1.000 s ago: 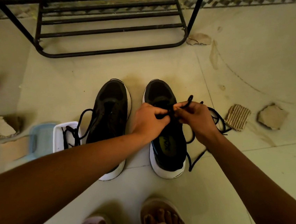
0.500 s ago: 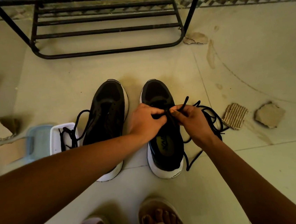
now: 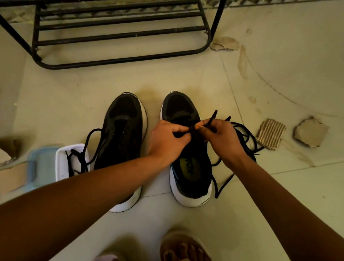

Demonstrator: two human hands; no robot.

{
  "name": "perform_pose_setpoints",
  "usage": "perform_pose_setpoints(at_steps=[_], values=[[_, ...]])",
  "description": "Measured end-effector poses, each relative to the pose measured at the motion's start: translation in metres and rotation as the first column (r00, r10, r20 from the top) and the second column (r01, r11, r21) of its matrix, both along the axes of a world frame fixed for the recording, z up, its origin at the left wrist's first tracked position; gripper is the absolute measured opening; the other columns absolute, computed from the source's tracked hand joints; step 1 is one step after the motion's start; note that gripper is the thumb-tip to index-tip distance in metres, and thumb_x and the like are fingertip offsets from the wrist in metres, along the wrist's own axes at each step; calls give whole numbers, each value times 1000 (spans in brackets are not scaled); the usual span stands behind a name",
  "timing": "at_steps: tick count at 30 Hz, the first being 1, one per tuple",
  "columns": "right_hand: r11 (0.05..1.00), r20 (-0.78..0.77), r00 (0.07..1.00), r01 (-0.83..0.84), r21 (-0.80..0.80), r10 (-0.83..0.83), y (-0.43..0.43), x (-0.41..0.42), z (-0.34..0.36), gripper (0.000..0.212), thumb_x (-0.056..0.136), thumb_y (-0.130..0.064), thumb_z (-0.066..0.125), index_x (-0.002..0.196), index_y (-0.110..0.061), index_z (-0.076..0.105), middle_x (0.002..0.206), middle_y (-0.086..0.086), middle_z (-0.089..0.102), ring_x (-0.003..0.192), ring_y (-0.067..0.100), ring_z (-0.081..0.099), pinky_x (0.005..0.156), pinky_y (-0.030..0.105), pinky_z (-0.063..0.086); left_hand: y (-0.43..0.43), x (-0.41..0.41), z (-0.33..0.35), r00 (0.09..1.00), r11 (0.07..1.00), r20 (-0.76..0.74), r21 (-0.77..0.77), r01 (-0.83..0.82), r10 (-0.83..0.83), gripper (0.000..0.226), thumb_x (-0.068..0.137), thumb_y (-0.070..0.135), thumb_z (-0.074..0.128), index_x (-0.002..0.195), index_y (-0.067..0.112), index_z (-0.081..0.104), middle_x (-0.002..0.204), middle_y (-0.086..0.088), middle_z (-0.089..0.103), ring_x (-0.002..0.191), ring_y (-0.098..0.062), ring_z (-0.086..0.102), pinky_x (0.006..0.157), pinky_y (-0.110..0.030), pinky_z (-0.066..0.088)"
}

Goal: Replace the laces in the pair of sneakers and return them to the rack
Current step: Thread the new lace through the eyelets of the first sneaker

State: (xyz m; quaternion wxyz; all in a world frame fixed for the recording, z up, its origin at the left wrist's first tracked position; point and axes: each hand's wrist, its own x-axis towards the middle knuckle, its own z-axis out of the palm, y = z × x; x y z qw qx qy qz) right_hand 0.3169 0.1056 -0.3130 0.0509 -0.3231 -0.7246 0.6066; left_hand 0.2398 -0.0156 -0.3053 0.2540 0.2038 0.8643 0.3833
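As the left hand [image 3: 166,142] and right hand [image 3: 221,139] are hiding the eyelets of the sneaker [image 3: 177,106],
each is pinching the black lace [image 3: 213,115].

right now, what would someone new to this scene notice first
Two hands meet over the right-hand sneaker at the centre: the left hand and right hand pinch a black lace above its eyelets, with the rest looped on the floor to the right. The other sneaker stands beside it, with more black lace in a white tray at its left. A black metal rack stands beyond, at the top.
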Motion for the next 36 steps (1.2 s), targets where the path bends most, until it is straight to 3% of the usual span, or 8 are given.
perform_pose_setpoints(at_steps=[5,11,15,21,26,28,32,36], values=[[965,16,989,149,-215,-149,-2,3,-6,13,92,-9,55,89,-12,67,80,4,68,72,9,64,72,25,52,0,-1,-1,1000,1000,11,0,4,-4,26,86,24,64,111,21,68,107,1,53,106,-16,53,85,-16,36],[948,0,975,215,-234,-221,-11,5,-14,13,92,-7,56,96,-4,68,81,4,68,69,3,63,66,14,51,-1,-1,-3,1000,1000,2,25,12,-12,26,86,20,63,113,19,67,101,4,46,100,-10,49,84,-15,33],[964,-25,982,176,-197,-185,-13,5,-12,13,92,-9,56,94,-4,68,82,7,68,75,10,65,71,21,54,0,0,-5,999,999,23,30,-24,23,26,85,19,65,110,20,68,102,3,47,100,-11,50,84,-18,35],[970,37,999,-46,238,38,-8,3,-4,9,93,-13,56,91,-14,65,85,-4,65,77,3,61,73,17,50,-1,0,-6,998,999,35,29,-45,44,25,84,17,66,109,17,69,101,1,48,103,-17,53,88,-22,40],[711,212,938,-346,612,273,0,-5,7,15,92,-12,54,98,-3,63,103,10,59,89,25,58,77,37,48,1,1,-6,999,998,9,27,-51,51,25,84,16,66,108,16,69,102,2,51,102,-14,53,85,-20,39],[725,223,928,-373,579,299,2,-8,10,14,91,-12,55,96,-3,65,101,9,61,87,21,60,79,33,48,1,1,-7,999,999,-5,26,-39,39,24,83,17,66,106,17,70,106,-2,56,103,-15,54,86,-23,41],[947,81,974,-223,231,210,7,-6,11,10,89,-8,60,88,-12,70,79,-9,65,68,-8,58,68,6,44,2,0,-5,995,1000,-94,-15,-12,11,18,84,21,66,100,19,72,98,2,54,92,-12,54,76,-20,38],[998,10,998,-68,2,68,-3,-2,6,15,89,-13,62,102,-8,68,91,7,70,85,8,66,80,22,53,4,2,-2,985,1000,-171,-19,-7,4,5,84,20,64,84,22,68,91,6,47,80,-10,50,69,-20,35]])
